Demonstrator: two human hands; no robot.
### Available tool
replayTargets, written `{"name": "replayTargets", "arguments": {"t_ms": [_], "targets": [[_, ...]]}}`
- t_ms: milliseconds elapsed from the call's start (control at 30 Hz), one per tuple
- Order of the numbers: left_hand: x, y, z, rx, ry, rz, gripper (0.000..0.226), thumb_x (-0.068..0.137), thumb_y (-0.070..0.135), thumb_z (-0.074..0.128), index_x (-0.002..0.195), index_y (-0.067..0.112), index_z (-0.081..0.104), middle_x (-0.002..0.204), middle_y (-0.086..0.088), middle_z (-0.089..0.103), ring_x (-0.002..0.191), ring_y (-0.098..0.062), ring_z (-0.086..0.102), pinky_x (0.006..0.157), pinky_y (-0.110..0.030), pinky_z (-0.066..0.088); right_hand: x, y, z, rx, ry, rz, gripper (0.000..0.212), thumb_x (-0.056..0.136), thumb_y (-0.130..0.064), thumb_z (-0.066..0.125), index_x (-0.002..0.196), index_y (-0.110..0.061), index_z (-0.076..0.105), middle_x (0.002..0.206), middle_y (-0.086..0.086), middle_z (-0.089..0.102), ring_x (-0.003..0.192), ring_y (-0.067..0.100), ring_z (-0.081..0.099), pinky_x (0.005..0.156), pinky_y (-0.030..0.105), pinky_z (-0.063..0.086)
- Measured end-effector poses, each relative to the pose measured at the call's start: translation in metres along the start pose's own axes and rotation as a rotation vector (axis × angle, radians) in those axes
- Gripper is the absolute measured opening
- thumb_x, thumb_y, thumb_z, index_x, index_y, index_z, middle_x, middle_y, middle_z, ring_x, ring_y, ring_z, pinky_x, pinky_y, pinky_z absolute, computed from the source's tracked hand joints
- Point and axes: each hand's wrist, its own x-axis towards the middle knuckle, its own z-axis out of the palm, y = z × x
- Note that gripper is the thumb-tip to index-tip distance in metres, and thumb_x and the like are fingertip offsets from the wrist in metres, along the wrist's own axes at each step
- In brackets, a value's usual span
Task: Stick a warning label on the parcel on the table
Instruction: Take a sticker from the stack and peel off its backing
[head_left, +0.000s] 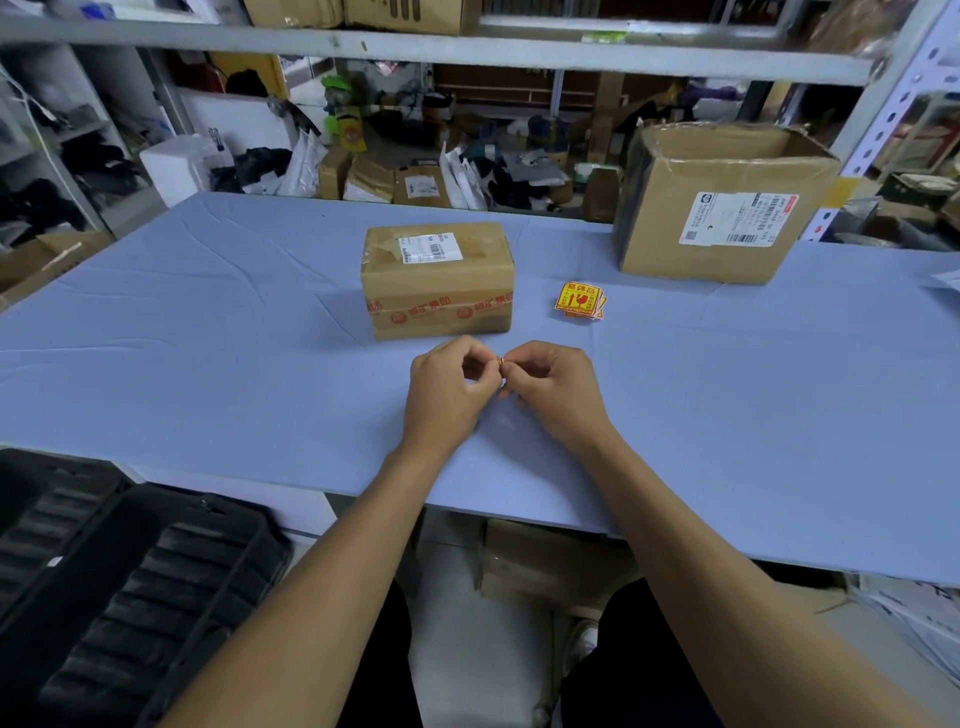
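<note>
Both hands meet above the middle of the table (208, 322), a little in from its near edge, with fingers curled inward toward each other. The left hand (447, 387) and the right hand (553, 387) pinch one small label (502, 362) between their fingertips; only a sliver of yellow and red shows between them, so how it is turned cannot be told. The parcel (437, 280), a taped brown box with a white shipping slip on top and red printed tape round its front, stands just beyond the hands, toward the middle of the table. To its right, apart from it, lies a small stack of labels (580, 300), yellow with red print, flat on the blue cover. Near the far right corner stands a big box (722, 208) with its top flaps open and a white slip on its front. Behind the far edge, shelving (415, 47) holds cartons and bags.
</note>
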Motion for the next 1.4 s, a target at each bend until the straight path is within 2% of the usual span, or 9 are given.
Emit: {"name": "replayTargets", "arguments": {"t_ms": [200, 367, 533, 800, 933, 1233, 1400], "targets": [[-0.0004, -0.0008, 0.0012, 0.062, -0.002, 0.075, 0.003, 0.077, 0.011, 0.067, 0.076, 0.008, 0.068, 0.075, 0.0, 0.073, 0.07, -0.017, 0.069, 0.071, -0.039, 0.057, -0.0002, 0.0015, -0.0012, -0.034, -0.003, -0.04, 0.025, 0.087, -0.004, 0.062, 0.073, -0.023, 0.07, 0.056, -0.012, 0.066, 0.054, 0.0, 0.061, 0.061, 0.023, 0.051], [-0.0029, -0.0025, 0.0051, 0.27, 0.045, 0.234, 0.011, 0.079, 0.017, 0.059, 0.074, 0.009, 0.064, 0.071, -0.002, 0.067, 0.064, -0.021, 0.063, 0.058, -0.04, 0.053, -0.0012, 0.0013, 0.0003, -0.068, 0.002, -0.076, 0.019, 0.087, -0.003, 0.062, 0.077, -0.016, 0.072, 0.063, -0.011, 0.067, 0.056, -0.003, 0.06, 0.06, 0.016, 0.047], [-0.0036, -0.0033, 0.006, 0.297, 0.062, 0.3, 0.02, 0.084, 0.021, 0.052, 0.076, 0.008, 0.065, 0.074, -0.004, 0.067, 0.066, -0.023, 0.064, 0.056, -0.039, 0.053, 0.0008, 0.0048, 0.0, -0.047, 0.013, -0.073, 0.016, 0.088, -0.005, 0.061, 0.083, -0.008, 0.075, 0.072, -0.001, 0.072, 0.062, 0.007, 0.063, 0.068, 0.037, 0.056], [-0.0011, -0.0045, 0.0059, 0.24, 0.034, 0.234, 0.008, 0.078, 0.014, 0.06, 0.074, 0.008, 0.062, 0.071, -0.004, 0.066, 0.064, -0.022, 0.062, 0.06, -0.041, 0.053, -0.0008, 0.0061, -0.0005, -0.086, -0.007, -0.11, 0.017, 0.087, -0.007, 0.061, 0.084, -0.013, 0.076, 0.075, -0.003, 0.073, 0.063, 0.0, 0.062, 0.07, 0.036, 0.056], [-0.0011, -0.0044, 0.0041, 0.199, 0.019, 0.212, 0.004, 0.078, 0.009, 0.063, 0.075, 0.006, 0.062, 0.073, -0.004, 0.066, 0.066, -0.021, 0.062, 0.063, -0.042, 0.053, -0.0018, 0.0047, -0.0004, -0.088, -0.004, -0.119, 0.017, 0.087, -0.006, 0.062, 0.084, -0.014, 0.076, 0.075, -0.011, 0.071, 0.066, -0.003, 0.063, 0.07, 0.032, 0.055], [-0.0025, 0.0019, 0.0013, 0.057, -0.003, 0.077, 0.006, 0.08, 0.007, 0.064, 0.075, 0.006, 0.061, 0.074, -0.003, 0.065, 0.072, -0.019, 0.061, 0.069, -0.037, 0.053, -0.002, 0.0023, 0.0001, -0.013, -0.005, -0.102, 0.017, 0.087, -0.004, 0.063, 0.085, -0.012, 0.077, 0.076, -0.006, 0.073, 0.066, 0.001, 0.065, 0.07, 0.032, 0.056], [-0.0037, 0.004, -0.0012, 0.012, -0.026, 0.065, 0.007, 0.081, 0.008, 0.065, 0.076, 0.007, 0.062, 0.074, -0.001, 0.067, 0.073, -0.018, 0.064, 0.07, -0.036, 0.055, -0.0015, 0.0028, -0.0002, 0.034, 0.003, -0.065, 0.015, 0.086, -0.003, 0.063, 0.082, -0.01, 0.076, 0.074, -0.005, 0.072, 0.066, 0.004, 0.065, 0.069, 0.03, 0.056]]}}
